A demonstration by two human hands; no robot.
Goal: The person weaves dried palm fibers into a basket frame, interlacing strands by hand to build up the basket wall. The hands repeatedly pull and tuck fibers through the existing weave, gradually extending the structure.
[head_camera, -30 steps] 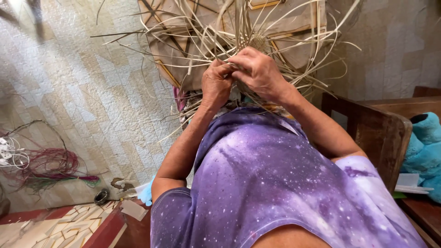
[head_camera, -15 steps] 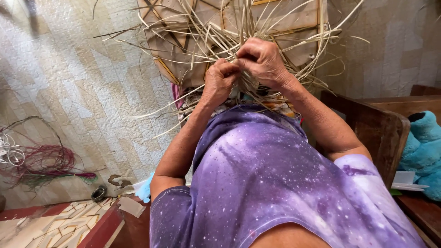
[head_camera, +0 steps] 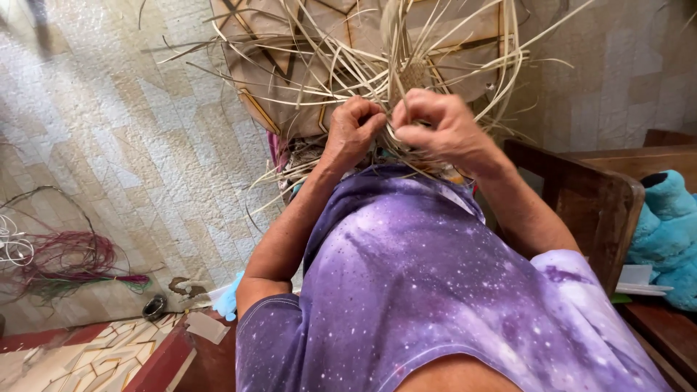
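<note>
A loose woven piece of pale straw-coloured strips [head_camera: 348, 65] fans out in front of me, its long ends sticking out in all directions. My left hand [head_camera: 353, 131] is closed on strips at the near edge of the weave. Right beside it, my right hand [head_camera: 443, 127] pinches other strips between thumb and fingers. Both hands meet at the centre of the bundle, above my lap. My purple speckled shirt [head_camera: 435, 290] fills the lower view and hides my lap.
A brown patterned cushion [head_camera: 290, 43] lies under the strips. Pink and green cords [head_camera: 65, 261] lie coiled at the left on the tiled floor [head_camera: 131, 145]. A wooden chair arm [head_camera: 588, 196] and a blue plush toy [head_camera: 668, 232] are at the right.
Both hands have stayed on the strips, shifting slightly as they work them. The view has tilted, so the hands sit a little higher and more central.
</note>
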